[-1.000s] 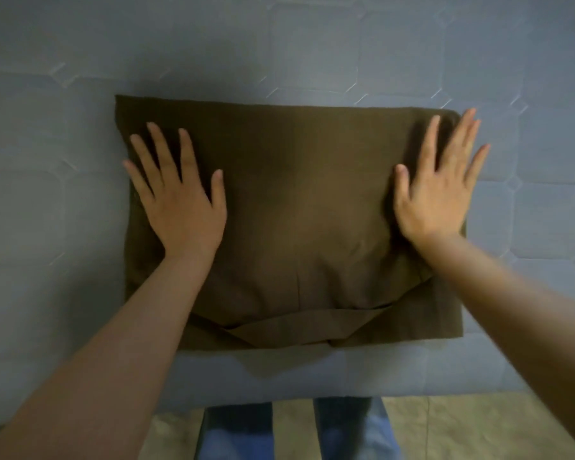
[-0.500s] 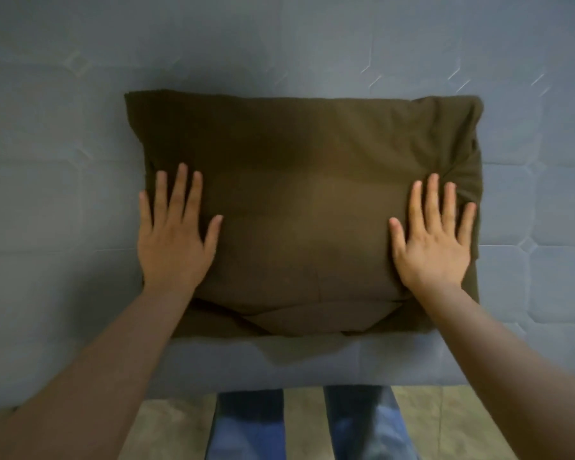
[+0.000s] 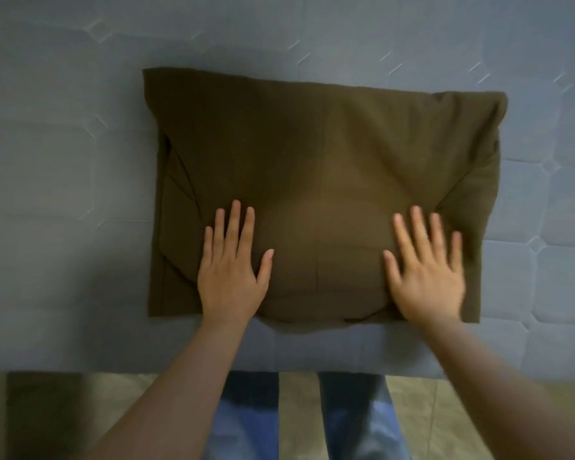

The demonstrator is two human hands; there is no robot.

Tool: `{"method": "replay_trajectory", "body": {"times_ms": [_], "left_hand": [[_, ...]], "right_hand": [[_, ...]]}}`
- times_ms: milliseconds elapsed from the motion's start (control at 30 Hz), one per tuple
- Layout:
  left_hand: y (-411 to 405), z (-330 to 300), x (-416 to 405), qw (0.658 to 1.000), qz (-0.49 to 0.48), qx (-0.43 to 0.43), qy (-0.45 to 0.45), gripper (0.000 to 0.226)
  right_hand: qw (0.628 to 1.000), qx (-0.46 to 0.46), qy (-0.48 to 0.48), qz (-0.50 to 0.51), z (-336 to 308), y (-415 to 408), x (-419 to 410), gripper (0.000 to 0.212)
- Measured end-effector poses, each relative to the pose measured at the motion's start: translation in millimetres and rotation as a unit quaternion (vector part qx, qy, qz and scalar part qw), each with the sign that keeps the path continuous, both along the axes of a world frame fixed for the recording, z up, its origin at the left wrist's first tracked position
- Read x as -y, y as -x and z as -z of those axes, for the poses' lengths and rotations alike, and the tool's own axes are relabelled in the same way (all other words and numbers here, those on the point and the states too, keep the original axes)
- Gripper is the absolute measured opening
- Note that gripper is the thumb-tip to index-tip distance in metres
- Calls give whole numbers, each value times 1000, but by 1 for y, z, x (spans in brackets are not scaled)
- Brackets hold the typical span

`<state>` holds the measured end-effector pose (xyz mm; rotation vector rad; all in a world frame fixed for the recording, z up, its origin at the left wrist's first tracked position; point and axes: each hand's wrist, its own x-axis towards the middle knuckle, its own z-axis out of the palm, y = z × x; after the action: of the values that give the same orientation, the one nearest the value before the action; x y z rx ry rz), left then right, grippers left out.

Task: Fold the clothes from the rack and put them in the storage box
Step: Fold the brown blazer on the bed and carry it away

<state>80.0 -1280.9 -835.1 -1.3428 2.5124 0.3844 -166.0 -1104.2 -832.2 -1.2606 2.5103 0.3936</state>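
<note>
Your left hand [image 3: 230,280] and right hand [image 3: 427,280] lie flat, fingers straight, on the near edge of the folded brown garment [image 3: 322,180], whose long axis runs left-right across the bed [image 3: 63,161] ahead of you.

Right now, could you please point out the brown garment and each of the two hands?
brown garment [image 3: 319,154]: head view, upper middle of the cloth.
left hand [image 3: 229,280]: head view, back of the hand.
right hand [image 3: 427,283]: head view, back of the hand.
</note>
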Motion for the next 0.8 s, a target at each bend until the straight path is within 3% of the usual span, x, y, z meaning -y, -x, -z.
{"method": "replay_trajectory", "body": {"times_ms": [100,167,267,400,533,667,800], "left_hand": [[-12,-14,2,996,-83,36,14,73],[-5,-28,8,994,-98,37,31,75],[27,-41,40,996,-30,-1,86,69],[77,-28,116,988,-55,-38,139,63],[59,1,160,994,-36,12,99,68],[15,5,161,991,-103,39,71,68],[24,-21,120,986,-112,15,125,70]], "right_hand": [[996,-21,-54,71,-21,26,-32,66],[994,-30,-3,109,-34,24,-16,67],[991,-5,130,45,-50,-2,57,68],[974,79,210,-23,-33,-40,188,70],[982,47,91,-162,3,-10,213,64],[999,-22,31,-23,6,82,140,66],[998,-56,-39,9,-21,127,109,65]]}}
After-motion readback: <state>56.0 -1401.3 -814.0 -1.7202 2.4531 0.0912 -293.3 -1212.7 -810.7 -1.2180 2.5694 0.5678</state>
